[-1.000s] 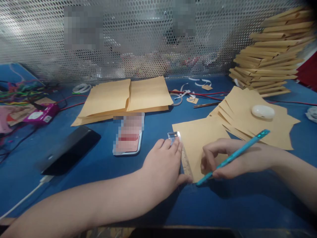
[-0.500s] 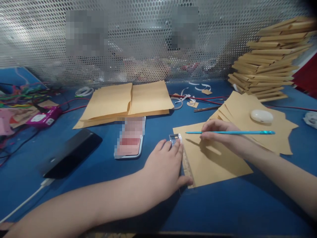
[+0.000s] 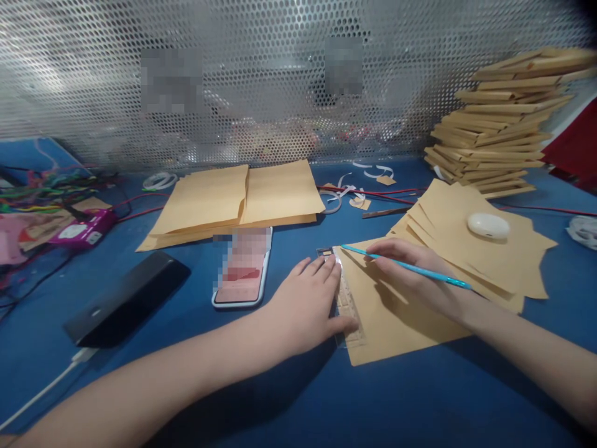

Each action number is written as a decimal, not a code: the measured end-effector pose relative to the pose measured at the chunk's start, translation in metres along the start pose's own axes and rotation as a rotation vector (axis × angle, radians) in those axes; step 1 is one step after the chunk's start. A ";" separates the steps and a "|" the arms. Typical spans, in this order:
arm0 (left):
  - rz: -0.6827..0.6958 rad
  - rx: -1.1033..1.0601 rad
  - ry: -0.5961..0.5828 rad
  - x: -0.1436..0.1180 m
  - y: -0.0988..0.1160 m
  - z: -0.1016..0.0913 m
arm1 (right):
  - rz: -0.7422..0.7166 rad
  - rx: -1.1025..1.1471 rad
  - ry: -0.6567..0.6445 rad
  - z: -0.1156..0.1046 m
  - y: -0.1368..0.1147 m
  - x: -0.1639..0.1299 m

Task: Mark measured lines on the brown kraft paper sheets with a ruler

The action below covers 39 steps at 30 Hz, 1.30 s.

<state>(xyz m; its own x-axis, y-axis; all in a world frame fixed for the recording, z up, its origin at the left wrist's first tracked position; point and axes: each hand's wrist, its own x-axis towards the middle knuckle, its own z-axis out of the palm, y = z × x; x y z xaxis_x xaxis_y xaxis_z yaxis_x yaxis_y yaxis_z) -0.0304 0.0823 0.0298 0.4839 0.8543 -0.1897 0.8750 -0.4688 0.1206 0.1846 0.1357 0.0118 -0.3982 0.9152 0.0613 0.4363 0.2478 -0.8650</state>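
Note:
My left hand [image 3: 312,308] lies flat with fingers outstretched, pressing a clear ruler [image 3: 347,305] down along the left edge of a sheet of brown paper [image 3: 410,323]. Part of the ruler is hidden under the palm and fingers. My right hand [image 3: 405,267] is closed around a slim light-blue pencil [image 3: 429,272]. The pencil slants down to the left, its tip at the top of the ruler, near the sheet's upper left corner. I cannot tell if the tip touches the paper.
A phone [image 3: 240,286] and a black power bank [image 3: 135,298] with a white cable lie to the left. Behind are folded brown sheets [image 3: 280,193]. At right are fanned sheets [image 3: 522,267] under a white case [image 3: 488,226], and a tall brown stack [image 3: 485,137]. A perforated metal panel [image 3: 261,74] stands behind.
My right hand has moved the pencil tip left and slightly up to the ruler's top end, tilting the pencil. The ruler now lies further over the sheet's left edge. The view has shifted slightly.

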 end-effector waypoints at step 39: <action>0.020 0.005 0.003 0.003 -0.004 0.003 | -0.154 -0.133 -0.108 -0.003 -0.001 0.004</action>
<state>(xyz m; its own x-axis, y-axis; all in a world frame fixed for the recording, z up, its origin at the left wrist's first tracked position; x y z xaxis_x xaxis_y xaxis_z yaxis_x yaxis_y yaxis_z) -0.0323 0.0855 0.0257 0.5008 0.8457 -0.1844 0.8655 -0.4866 0.1189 0.1851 0.1395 0.0146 -0.5492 0.8259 0.1277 0.4634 0.4280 -0.7759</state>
